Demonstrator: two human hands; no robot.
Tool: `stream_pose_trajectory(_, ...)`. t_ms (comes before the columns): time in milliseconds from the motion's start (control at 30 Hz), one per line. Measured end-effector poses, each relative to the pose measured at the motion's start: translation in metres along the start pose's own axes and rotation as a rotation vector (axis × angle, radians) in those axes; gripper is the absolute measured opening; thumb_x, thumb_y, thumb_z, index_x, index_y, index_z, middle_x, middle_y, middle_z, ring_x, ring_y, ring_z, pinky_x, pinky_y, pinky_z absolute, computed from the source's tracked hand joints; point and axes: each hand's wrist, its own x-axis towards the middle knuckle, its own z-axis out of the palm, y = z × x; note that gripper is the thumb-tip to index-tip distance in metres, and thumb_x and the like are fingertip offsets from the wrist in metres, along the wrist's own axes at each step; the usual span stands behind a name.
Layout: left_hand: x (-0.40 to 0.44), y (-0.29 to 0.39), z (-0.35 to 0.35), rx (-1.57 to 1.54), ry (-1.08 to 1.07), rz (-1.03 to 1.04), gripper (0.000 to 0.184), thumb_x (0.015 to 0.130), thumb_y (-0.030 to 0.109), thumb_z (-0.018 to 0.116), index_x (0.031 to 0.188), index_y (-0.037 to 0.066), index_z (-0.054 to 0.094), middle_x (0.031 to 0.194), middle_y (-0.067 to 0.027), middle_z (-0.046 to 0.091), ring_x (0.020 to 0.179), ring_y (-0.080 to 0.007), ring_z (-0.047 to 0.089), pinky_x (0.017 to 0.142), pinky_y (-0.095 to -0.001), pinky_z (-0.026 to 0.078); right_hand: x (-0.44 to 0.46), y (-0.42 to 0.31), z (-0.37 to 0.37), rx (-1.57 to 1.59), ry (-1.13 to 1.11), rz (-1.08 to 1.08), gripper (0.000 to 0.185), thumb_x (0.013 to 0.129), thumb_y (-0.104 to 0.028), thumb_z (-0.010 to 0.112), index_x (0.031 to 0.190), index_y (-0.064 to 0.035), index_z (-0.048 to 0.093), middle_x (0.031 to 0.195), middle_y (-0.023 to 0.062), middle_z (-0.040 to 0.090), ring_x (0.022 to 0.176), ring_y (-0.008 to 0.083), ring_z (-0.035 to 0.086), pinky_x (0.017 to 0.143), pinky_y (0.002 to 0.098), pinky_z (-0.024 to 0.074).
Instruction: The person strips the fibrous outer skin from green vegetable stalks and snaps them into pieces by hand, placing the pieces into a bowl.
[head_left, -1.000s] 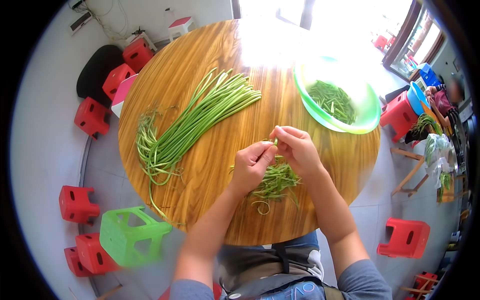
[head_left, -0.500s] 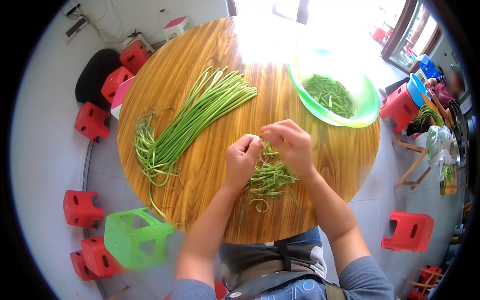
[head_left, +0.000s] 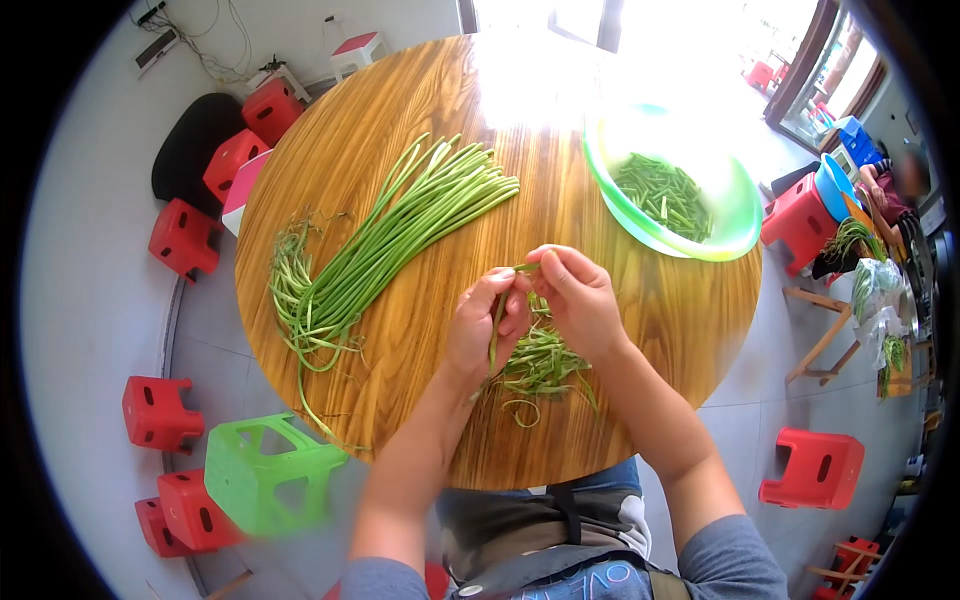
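My left hand (head_left: 487, 325) is closed around a green garlic scape (head_left: 497, 335), which hangs down across the palm. At the stem's upper end, the fingertips of my right hand (head_left: 575, 300) pinch it, close to my left thumb. Under and between both hands lies a heap of thin trimmed garlic scape tips (head_left: 545, 365), partly hidden by them. To the left, a bundle of long garlic scapes (head_left: 400, 235) is spread on the table, its curly, pale ends toward the lower left. A green bowl (head_left: 735, 240) at the upper right contains many short cut pieces (head_left: 665, 195).
The round wooden table (head_left: 680, 300) has strong glare at its far edge. Red stools (head_left: 185, 237) and a green stool (head_left: 265, 475) stand at the left; another red stool (head_left: 815, 468) is at the right. A person (head_left: 882, 190) sits at the far right near a blue basin (head_left: 833, 183).
The left hand has turned so the scape shows along its palm. The right hand has shifted slightly down and left, and a short green end now shows between the two hands' fingertips.
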Motion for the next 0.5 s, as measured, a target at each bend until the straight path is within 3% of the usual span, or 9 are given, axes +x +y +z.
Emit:
stream_pose_trajectory(67, -0.002, 0.002, 0.009, 0.134, -0.007, -0.029, 0.018, 0.090, 0.015, 0.046, 0.088, 0.000, 0.056, 0.062, -0.0001, 0.046, 0.048, -0.0080, 0.038, 0.045, -0.0210, 0.032, 0.003, -0.006, -0.006, 0.039, 0.071, 0.065, 0.017, 0.089, -0.013, 0.056, 0.096, 0.0014, 0.062, 0.083, 0.0002, 0.060, 0.075, 0.0061, 0.054, 0.066, 0.0180, 0.0439)
stream_pose_trajectory(300, -0.005, 0.001, 0.012, 0.681, 0.101, 0.114, 0.017, 0.089, 0.014, 0.050, 0.087, 0.001, 0.060, 0.066, 0.0021, 0.051, 0.055, -0.0042, 0.043, 0.048, -0.0186, 0.034, 0.003, -0.019, -0.006, -0.564, -0.004, -0.333, 0.015, 0.088, -0.012, 0.059, 0.095, 0.0004, 0.063, 0.076, -0.0004, 0.058, 0.071, 0.0051, 0.053, 0.061, 0.0197, 0.0429)
stream_pose_trajectory(400, -0.009, 0.000, 0.015, 0.742, 0.138, 0.189, 0.014, 0.087, 0.011, 0.051, 0.084, 0.001, 0.060, 0.067, 0.0023, 0.052, 0.057, -0.0033, 0.044, 0.050, -0.0180, 0.035, -0.001, -0.027, -0.002, -0.406, 0.015, -0.042, 0.015, 0.087, -0.013, 0.060, 0.094, 0.0001, 0.064, 0.073, -0.0015, 0.056, 0.069, 0.0045, 0.051, 0.058, 0.0187, 0.0404)
stream_pose_trajectory(500, -0.010, -0.005, 0.007, 0.788, 0.132, 0.334, 0.011, 0.085, 0.008, 0.052, 0.082, 0.000, 0.060, 0.068, 0.0022, 0.052, 0.059, -0.0036, 0.045, 0.052, -0.0189, 0.037, 0.003, -0.007, -0.003, -0.005, 0.020, 0.214, 0.016, 0.086, -0.014, 0.061, 0.094, -0.0006, 0.064, 0.072, -0.0016, 0.056, 0.066, 0.0043, 0.050, 0.056, 0.0174, 0.0391)
